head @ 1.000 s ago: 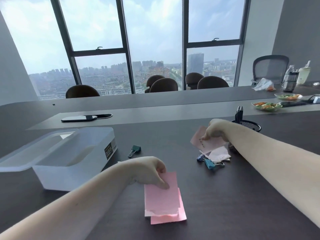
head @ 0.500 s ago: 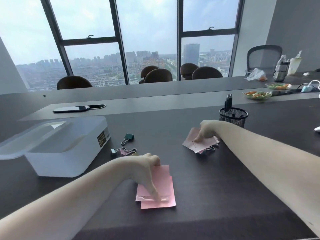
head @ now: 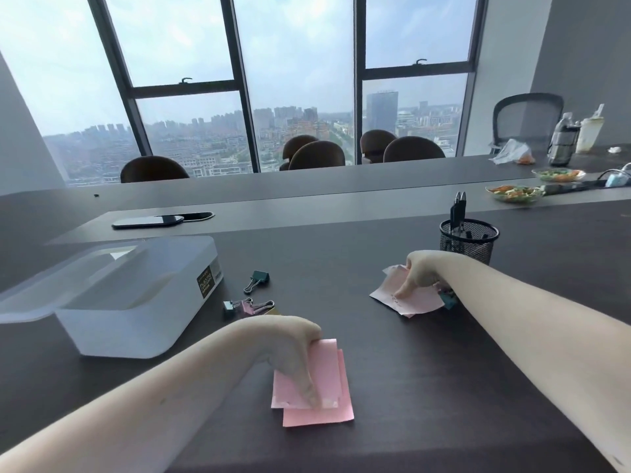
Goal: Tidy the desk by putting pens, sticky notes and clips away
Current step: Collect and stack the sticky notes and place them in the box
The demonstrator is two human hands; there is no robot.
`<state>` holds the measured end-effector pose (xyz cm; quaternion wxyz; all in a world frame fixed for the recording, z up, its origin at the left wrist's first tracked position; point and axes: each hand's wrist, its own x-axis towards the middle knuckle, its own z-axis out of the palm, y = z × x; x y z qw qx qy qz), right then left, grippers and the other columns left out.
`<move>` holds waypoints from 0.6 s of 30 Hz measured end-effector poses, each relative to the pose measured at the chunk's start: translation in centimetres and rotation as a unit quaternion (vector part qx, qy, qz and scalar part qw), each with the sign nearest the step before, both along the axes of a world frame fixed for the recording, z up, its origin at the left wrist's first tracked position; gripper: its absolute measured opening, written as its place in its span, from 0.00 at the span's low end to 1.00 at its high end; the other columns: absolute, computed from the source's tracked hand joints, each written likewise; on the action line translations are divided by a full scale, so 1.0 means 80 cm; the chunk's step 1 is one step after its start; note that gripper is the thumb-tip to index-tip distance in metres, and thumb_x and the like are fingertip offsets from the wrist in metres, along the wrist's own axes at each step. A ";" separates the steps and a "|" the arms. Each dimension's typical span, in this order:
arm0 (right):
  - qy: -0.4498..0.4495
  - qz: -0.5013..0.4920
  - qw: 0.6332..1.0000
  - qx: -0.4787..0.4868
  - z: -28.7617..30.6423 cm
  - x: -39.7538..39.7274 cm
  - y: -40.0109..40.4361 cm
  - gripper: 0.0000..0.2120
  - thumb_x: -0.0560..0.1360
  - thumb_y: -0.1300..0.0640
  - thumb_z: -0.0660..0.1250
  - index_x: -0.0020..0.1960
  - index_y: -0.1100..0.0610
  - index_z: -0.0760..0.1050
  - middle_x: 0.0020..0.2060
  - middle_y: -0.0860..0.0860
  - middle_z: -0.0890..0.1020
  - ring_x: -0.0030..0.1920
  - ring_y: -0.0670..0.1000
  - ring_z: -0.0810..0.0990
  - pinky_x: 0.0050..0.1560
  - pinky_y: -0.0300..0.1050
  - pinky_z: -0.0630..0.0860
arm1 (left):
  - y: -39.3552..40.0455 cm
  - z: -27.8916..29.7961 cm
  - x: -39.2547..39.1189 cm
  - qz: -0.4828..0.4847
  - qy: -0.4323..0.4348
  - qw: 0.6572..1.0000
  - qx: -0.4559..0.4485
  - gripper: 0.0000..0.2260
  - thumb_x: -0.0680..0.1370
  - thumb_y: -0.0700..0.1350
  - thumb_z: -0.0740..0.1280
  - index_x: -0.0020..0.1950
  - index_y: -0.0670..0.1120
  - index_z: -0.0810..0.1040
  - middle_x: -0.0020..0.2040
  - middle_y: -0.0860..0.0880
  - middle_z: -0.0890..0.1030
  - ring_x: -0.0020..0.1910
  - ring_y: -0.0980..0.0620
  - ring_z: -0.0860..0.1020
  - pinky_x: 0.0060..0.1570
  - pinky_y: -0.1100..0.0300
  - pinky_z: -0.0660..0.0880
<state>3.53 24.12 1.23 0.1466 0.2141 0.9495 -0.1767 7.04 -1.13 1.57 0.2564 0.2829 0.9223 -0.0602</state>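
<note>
The left hand [head: 297,356] lies on a small pile of pink sticky notes [head: 327,387] near the front edge of the dark desk [head: 444,387], with its fingers bent down and the fingertips pressing on the top sheet; whether it pinches the sheets cannot be told. The right hand [head: 418,273] is further away, its fingers curled and pressing on a second, paler bunch of notes [head: 409,300], on which some small writing is seen but cannot be read. A teal clip [head: 448,299] shows just beside this bunch, at the wrist. To the left stands an open translucent plastic box [head: 136,302]; its dark label [head: 205,283] begins with the word "PLASTIC", the rest is too small. Between the box and the left hand lie binder clips [head: 249,305], and one dark green clip [head: 256,280] lies a little further away. A black mesh pen holder [head: 468,241] with pens [head: 457,208] stands behind the right hand.
</note>
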 end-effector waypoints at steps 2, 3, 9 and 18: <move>0.011 0.003 1.000 0.003 0.001 0.002 -0.001 0.32 0.64 0.48 0.78 0.61 0.62 0.72 0.56 0.58 0.80 0.55 0.60 0.81 0.58 0.54 0.78 | -0.003 -0.002 -0.005 0.014 -0.003 0.999 0.029 0.27 0.63 0.56 0.77 0.57 0.49 0.72 0.55 0.52 0.76 0.56 0.48 0.77 0.51 0.55 0.74; 0.018 0.002 1.000 0.002 0.002 0.003 -0.001 0.32 0.64 0.49 0.77 0.62 0.62 0.71 0.57 0.57 0.79 0.55 0.59 0.81 0.58 0.53 0.78 | -0.004 -0.004 -0.008 0.023 -0.001 0.999 0.046 0.25 0.64 0.55 0.77 0.55 0.50 0.72 0.52 0.53 0.76 0.54 0.49 0.77 0.48 0.56 0.73; 0.064 -0.006 0.994 -0.092 -0.004 0.005 -0.003 0.33 0.66 0.56 0.77 0.66 0.59 0.68 0.53 0.54 0.75 0.52 0.56 0.77 0.49 0.46 0.76 | -0.012 -0.008 -0.025 0.078 -0.010 0.991 0.112 0.16 0.68 0.51 0.74 0.53 0.50 0.75 0.42 0.55 0.75 0.44 0.51 0.75 0.34 0.63 0.68; 0.143 -0.024 0.979 -0.142 -0.014 -0.007 -0.005 0.30 0.63 0.59 0.78 0.62 0.56 0.71 0.43 0.50 0.74 0.50 0.56 0.77 0.48 0.47 0.77 | -0.020 0.001 -0.032 0.075 -0.046 0.983 0.161 0.09 0.66 0.52 0.75 0.41 0.51 0.78 0.34 0.56 0.77 0.33 0.56 0.75 0.34 0.63 0.69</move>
